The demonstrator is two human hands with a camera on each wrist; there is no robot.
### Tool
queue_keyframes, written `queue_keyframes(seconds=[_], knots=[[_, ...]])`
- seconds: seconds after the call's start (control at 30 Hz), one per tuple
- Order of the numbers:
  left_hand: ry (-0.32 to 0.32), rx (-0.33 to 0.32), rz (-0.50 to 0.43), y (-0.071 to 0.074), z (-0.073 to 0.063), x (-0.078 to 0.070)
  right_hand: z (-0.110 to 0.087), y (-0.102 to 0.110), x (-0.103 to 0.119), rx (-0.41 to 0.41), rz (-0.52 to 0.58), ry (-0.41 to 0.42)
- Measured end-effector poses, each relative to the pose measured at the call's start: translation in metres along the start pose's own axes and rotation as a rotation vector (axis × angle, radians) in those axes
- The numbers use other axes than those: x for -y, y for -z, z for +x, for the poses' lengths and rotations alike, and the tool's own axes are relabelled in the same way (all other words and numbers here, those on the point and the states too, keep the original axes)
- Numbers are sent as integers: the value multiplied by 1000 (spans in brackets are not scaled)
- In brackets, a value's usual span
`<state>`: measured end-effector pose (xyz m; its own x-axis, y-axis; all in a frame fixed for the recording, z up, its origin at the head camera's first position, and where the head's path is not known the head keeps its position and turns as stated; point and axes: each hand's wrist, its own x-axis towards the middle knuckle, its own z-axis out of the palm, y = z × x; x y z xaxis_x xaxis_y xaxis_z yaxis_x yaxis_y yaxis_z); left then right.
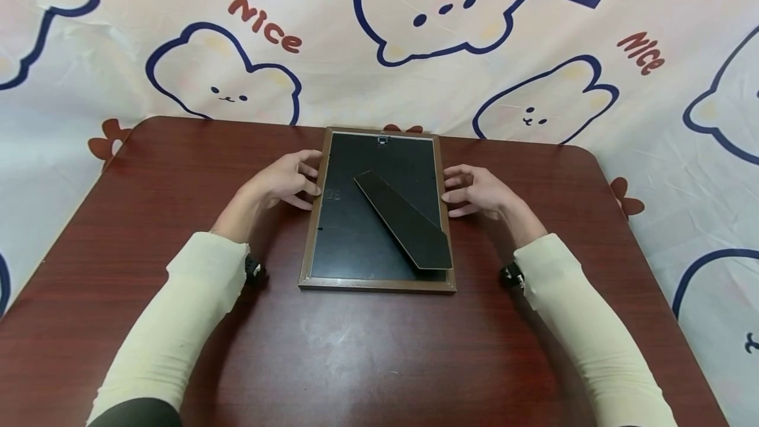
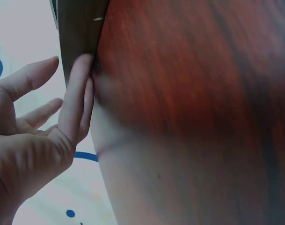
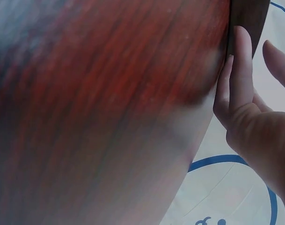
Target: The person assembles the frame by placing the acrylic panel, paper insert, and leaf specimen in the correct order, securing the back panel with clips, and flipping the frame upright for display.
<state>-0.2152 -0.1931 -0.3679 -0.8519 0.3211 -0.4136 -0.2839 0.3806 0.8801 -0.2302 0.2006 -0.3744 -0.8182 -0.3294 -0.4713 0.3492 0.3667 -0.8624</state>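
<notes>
A picture frame (image 1: 356, 236) lies face down on the table, its black backing and brown wooden rim upward. Its black easel stand (image 1: 409, 226) slants across the back toward the lower right corner. At the left rim is my left hand (image 1: 287, 180), with fingertips touching the frame's side; the left wrist view shows fairly straight fingers (image 2: 76, 98) against the wooden edge (image 2: 81, 33). My right hand (image 1: 477, 190) is at the opposite rim, and in the right wrist view its extended fingers (image 3: 241, 70) touch the frame's side. Neither hand curls round the frame.
The reddish-brown wooden table (image 1: 356, 361) extends around the frame, with rounded far corners. Behind it hangs a pale cloth (image 1: 332, 84) printed with blue-outlined cartoon figures and the word "Nice". A dark device is strapped at each wrist.
</notes>
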Motion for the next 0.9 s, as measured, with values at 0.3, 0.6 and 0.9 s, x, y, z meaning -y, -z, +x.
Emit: queue_keyframes(seconds=[0.3,0.6,0.9], knots=[[33,67,-61,4,-1,5,1,-1,-1,16,20,-10],[39,56,-80,5,1,8,2,-5,0,-1,8,-14],[54,46,-91,5,1,9,1,-7,1,-19,23,-24]])
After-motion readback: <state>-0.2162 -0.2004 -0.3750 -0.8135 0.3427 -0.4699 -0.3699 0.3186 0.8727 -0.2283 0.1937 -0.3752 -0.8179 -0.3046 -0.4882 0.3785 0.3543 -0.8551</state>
